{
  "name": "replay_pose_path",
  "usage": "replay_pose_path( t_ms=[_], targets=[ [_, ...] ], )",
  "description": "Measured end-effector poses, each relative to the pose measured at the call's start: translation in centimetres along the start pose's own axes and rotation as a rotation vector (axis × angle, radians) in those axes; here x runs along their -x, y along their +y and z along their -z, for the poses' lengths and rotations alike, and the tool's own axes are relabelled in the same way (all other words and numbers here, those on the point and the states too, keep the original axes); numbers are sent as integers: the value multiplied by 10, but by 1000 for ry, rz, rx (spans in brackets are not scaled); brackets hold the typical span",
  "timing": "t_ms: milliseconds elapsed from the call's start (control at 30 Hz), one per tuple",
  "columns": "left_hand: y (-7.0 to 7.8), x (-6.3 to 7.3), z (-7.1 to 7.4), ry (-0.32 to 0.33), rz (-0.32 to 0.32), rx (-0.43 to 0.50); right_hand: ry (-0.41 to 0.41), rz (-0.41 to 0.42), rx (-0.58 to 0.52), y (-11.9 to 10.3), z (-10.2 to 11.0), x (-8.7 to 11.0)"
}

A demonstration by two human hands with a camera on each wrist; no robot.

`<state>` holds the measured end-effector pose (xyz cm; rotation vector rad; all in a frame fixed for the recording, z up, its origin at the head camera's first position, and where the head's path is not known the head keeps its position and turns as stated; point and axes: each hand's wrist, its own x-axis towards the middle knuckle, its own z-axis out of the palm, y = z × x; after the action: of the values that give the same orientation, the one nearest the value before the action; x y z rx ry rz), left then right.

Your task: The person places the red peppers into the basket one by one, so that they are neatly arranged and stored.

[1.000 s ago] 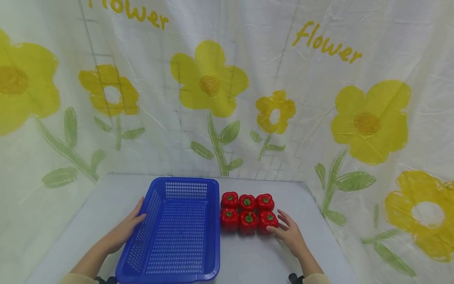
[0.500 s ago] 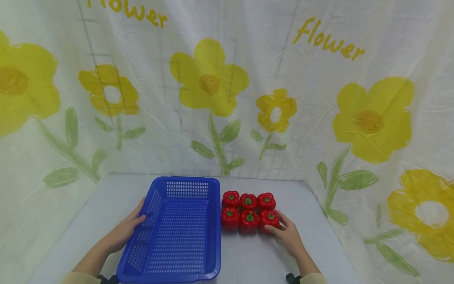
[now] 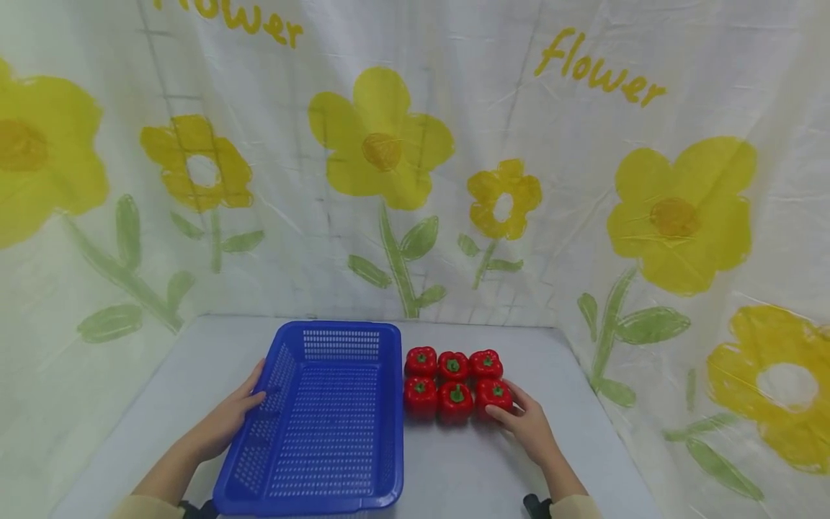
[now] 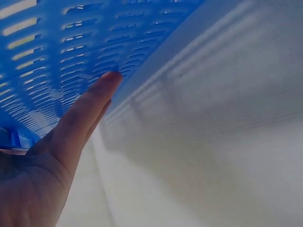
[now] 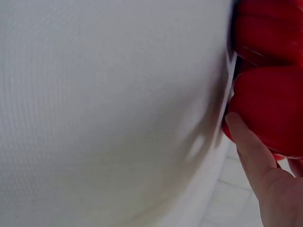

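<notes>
A blue plastic basket with slotted walls stands on the left of the table. My left hand rests along its left side; in the left wrist view the straight fingers lie against the slotted outer wall. Right of the basket, several red bell peppers with green stems stand in two rows. My right hand holds the front right bell pepper, thumb at its front and fingers round its right side. Close up in the right wrist view, the same bell pepper has a finger against its lower side.
Beside the held one stand the front middle bell pepper and front left bell pepper. The back row includes a right bell pepper. A white table lies beneath, and a flower-printed curtain hangs behind.
My right hand has moved in from the right and closed its thumb and fingers round the front right bell pepper, which has shifted slightly. The left hand stays at the basket.
</notes>
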<state>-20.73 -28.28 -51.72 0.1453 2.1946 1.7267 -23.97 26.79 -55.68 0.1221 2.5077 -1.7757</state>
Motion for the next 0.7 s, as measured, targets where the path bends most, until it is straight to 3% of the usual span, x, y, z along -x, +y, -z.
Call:
replay_pose_path(
  t_ms=[467, 700],
  targets=[
    [0, -1, 2, -13, -1, 24, 8, 14, -30, -9, 13, 11],
    [-1, 1, 2, -13, 15, 37, 9, 28, -24, -23, 14, 16]
  ],
)
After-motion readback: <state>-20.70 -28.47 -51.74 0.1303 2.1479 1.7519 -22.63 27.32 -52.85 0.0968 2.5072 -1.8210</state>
